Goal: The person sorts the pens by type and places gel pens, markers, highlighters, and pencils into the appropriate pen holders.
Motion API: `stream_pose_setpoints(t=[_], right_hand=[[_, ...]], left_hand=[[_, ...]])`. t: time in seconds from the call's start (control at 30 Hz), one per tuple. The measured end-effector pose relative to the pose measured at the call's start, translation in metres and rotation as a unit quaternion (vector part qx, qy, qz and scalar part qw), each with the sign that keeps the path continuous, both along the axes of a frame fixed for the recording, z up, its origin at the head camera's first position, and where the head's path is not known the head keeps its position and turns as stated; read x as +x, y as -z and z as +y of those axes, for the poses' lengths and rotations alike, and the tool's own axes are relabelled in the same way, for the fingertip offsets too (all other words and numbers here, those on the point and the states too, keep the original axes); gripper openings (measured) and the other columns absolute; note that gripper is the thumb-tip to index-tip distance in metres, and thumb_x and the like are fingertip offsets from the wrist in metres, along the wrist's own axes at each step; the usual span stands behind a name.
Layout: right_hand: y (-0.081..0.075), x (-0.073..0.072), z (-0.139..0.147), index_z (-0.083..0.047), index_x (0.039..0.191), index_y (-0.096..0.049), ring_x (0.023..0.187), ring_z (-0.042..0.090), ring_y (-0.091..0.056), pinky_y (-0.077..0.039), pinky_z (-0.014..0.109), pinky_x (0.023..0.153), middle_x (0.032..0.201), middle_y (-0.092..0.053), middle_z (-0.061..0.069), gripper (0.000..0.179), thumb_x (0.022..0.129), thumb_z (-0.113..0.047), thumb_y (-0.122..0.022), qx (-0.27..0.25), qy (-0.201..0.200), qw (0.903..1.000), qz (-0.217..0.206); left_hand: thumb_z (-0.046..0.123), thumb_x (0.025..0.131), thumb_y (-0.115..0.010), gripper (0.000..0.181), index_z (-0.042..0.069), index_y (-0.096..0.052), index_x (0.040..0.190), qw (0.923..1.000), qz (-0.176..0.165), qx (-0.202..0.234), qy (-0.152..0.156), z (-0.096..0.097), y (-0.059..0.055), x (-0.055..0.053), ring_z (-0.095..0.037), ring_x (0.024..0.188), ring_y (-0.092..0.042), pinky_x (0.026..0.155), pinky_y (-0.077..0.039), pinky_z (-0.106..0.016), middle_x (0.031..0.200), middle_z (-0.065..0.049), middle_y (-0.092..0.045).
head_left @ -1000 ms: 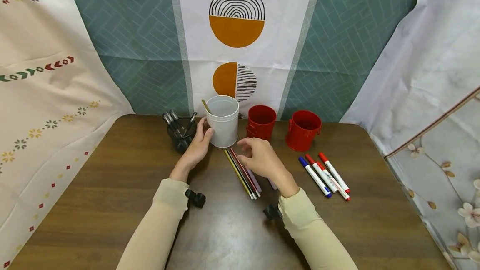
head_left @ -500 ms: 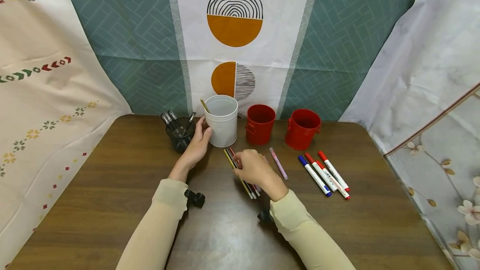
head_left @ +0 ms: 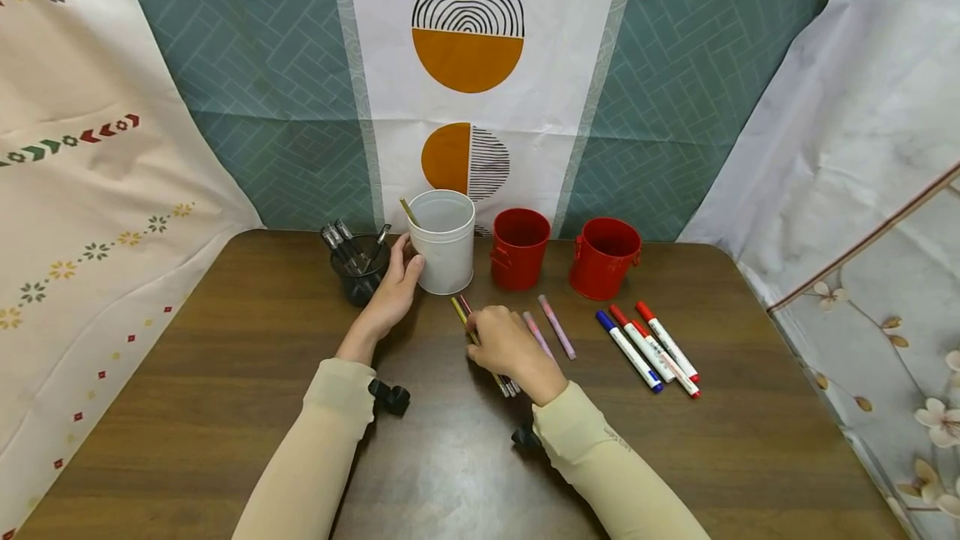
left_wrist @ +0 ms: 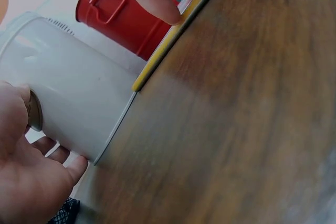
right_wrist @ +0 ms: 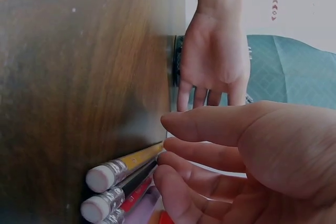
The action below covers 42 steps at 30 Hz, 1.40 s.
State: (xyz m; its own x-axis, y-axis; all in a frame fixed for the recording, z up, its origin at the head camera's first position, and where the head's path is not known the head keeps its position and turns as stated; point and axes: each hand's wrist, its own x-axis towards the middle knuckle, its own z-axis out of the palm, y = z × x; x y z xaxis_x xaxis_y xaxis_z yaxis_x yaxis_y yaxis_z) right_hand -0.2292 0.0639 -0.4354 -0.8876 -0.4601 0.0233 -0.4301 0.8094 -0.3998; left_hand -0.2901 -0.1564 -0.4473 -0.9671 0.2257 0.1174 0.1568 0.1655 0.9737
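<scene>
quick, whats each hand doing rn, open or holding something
Left hand: holding the side of the white bucket.
Right hand: at the pencils; whether it grips any cannot be told.

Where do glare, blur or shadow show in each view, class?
Head view: pale glare on the table at bottom middle; left wrist view: blurred, soft table grain and faint highlights on the white bucket; right wrist view: dim light, a darker patch, probably shadow, near the pencils.

Two red buckets (head_left: pixel 602 273) stand right of centre. Below them lie four capped markers (head_left: pixel 662 354). Flowered cloth (head_left: pixel 885 290) hangs far right.
</scene>
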Motion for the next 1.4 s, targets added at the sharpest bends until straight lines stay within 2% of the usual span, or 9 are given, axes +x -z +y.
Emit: stream_pose_setpoints(t=[0.27,0.57,0.8,1.0,1.17,1.4], right_hand=[[0.001,0.001,-0.002,-0.001,0.111,-0.075,0.080,0.026,-0.069,-0.061,0.044,0.075,0.094,-0.074,0.010,0.025,0.089,-0.009,-0.083,-0.010,0.025,0.9996,0.007],[0.002,0.007,-0.005,-0.006,0.096,-0.077,0.082,0.027,-0.073,-0.058,0.044,0.074,0.087,-0.075,0.008,0.015,0.085,-0.009,-0.086,0.038,0.023,0.9985,0.031],[0.003,0.007,-0.006,-0.006,0.097,-0.080,0.086,0.028,-0.075,-0.061,0.043,0.076,0.093,-0.078,0.010,0.015,0.083,-0.005,-0.084,0.014,0.027,0.9992,0.025],[0.002,0.003,-0.003,-0.006,0.105,-0.080,0.076,0.019,-0.070,-0.059,0.041,0.078,0.081,-0.075,0.002,0.020,0.085,-0.007,-0.082,-0.010,0.025,0.9995,-0.015],[-0.004,-0.001,0.004,-0.009,0.106,-0.079,0.068,0.010,-0.062,-0.056,0.036,0.072,0.072,-0.069,-0.007,0.020,0.087,-0.006,-0.078,-0.039,0.031,0.9974,-0.052],[-0.015,-0.005,0.014,-0.006,0.105,-0.076,0.053,0.008,-0.063,-0.053,0.027,0.062,0.071,-0.070,-0.005,0.019,0.087,-0.001,-0.074,-0.100,0.030,0.9893,-0.102]], left_hand=[[0.022,0.117,-0.036,0.064,0.007,-0.003,0.169,1.0000,0.002,0.001,0.002,0.000,0.002,0.000,-0.036,0.162,-0.010,0.131,-0.012,-0.055,0.173,-0.025,-0.012],[0.023,0.117,-0.036,0.064,0.006,-0.002,0.169,1.0000,0.005,0.002,0.004,-0.001,0.003,0.000,-0.037,0.162,-0.009,0.131,-0.011,-0.056,0.172,-0.025,-0.011],[0.022,0.117,-0.036,0.064,0.006,-0.003,0.169,1.0000,0.005,0.005,0.002,0.000,0.003,-0.001,-0.036,0.162,-0.010,0.132,-0.012,-0.054,0.173,-0.025,-0.012],[0.023,0.117,-0.036,0.064,0.006,-0.003,0.169,1.0000,0.003,0.006,0.001,0.000,0.003,0.000,-0.036,0.163,-0.010,0.132,-0.013,-0.053,0.173,-0.025,-0.012],[0.022,0.117,-0.036,0.063,0.006,-0.003,0.169,1.0000,0.003,0.006,0.004,0.000,0.002,0.001,-0.036,0.162,-0.011,0.131,-0.013,-0.054,0.173,-0.026,-0.012],[0.021,0.117,-0.036,0.063,0.006,-0.003,0.169,1.0000,0.004,0.007,0.005,0.000,0.002,0.000,-0.037,0.162,-0.011,0.131,-0.012,-0.055,0.172,-0.026,-0.012]])
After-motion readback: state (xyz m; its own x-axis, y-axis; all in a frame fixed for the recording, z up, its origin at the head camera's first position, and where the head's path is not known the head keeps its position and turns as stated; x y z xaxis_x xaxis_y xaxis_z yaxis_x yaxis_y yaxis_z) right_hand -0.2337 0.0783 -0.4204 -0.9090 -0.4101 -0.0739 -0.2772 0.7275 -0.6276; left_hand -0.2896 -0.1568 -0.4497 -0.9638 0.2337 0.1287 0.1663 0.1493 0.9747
